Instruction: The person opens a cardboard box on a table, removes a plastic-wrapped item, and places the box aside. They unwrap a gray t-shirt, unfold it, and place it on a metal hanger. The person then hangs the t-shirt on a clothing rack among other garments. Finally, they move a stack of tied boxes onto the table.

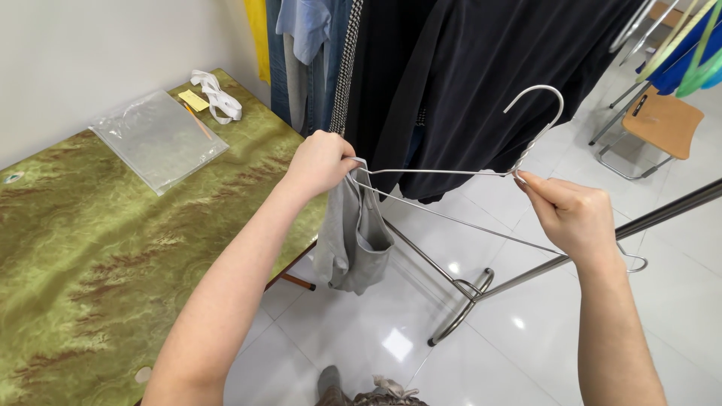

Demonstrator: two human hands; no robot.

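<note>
A silver wire hanger (459, 174) is held level in front of me, its hook pointing up and to the right. My right hand (573, 216) pinches the twisted neck just below the hook. My left hand (322, 162) grips the hanger's left end together with a grey garment (353, 237), which hangs down from that end in loose folds.
A green marbled table (98, 248) sits at my left, bearing a clear plastic bag (159, 137), a yellow tag and a white strap (218, 96). Dark clothes (481, 68) hang on a metal rack (481, 286) ahead. A wooden chair (662, 120) stands far right on white floor tiles.
</note>
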